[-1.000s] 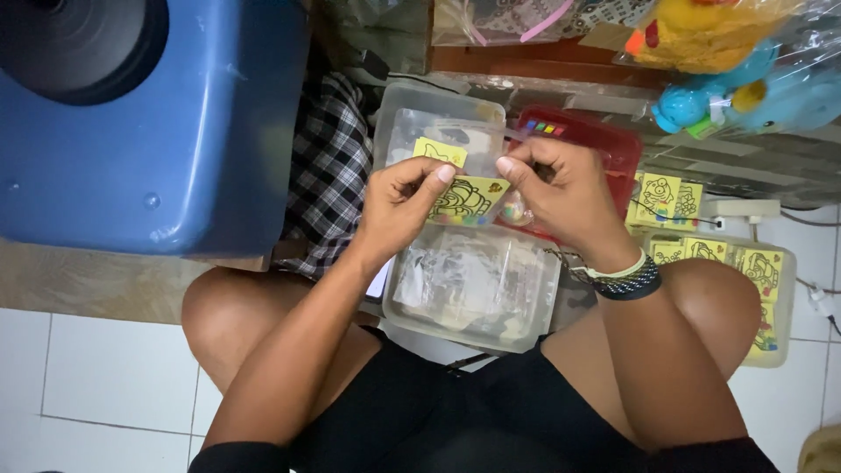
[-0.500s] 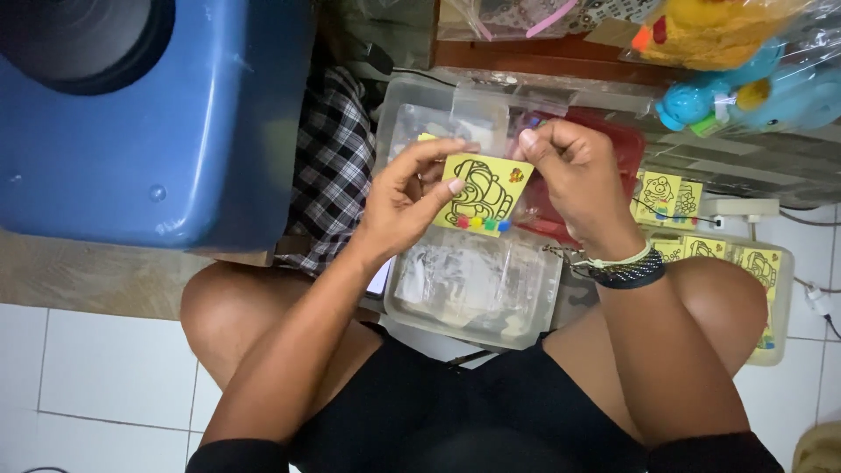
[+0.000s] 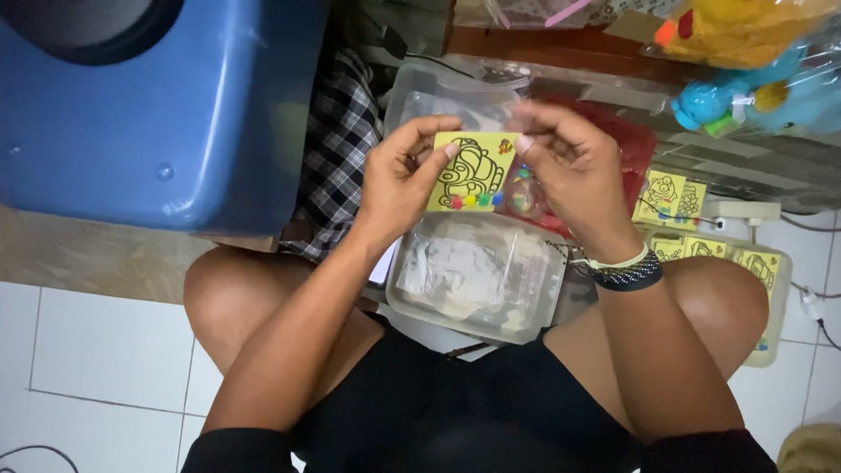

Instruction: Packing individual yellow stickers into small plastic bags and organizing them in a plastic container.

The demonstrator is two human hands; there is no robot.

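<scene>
A: Since half a second ago, the small yellow card with a black line drawing and a row of coloured dots (image 3: 471,172) has come up a little and now faces the camera more flatly. Both hands have lifted with it.

B: Who holds it now?

A: The left hand (image 3: 399,180) pinches its left edge between thumb and fingers, so this grip is closed on the card. The right hand (image 3: 569,171) touches its upper right corner with the fingertips (image 3: 524,143); this grip is narrow and also on the card.

B: Where is the card, exactly?

A: It is in the air in front of the person, above the clear plastic box with pale packets inside (image 3: 477,276), which rests between the bare knees. Just behind the card there is a second clear plastic container (image 3: 438,92).

B: What is around?

A: At the left stands a big blue plastic bin (image 3: 158,114), and beside it hangs a black and white checked cloth (image 3: 337,149). On the right wrist there is a dark braided bracelet (image 3: 626,276). At the right, more yellow cards of the same kind (image 3: 670,197) lie near a long clear box with yellow cards (image 3: 753,271). Soft toys in clear bags (image 3: 753,52) are at the top right. The floor is of white tiles (image 3: 105,368).
</scene>
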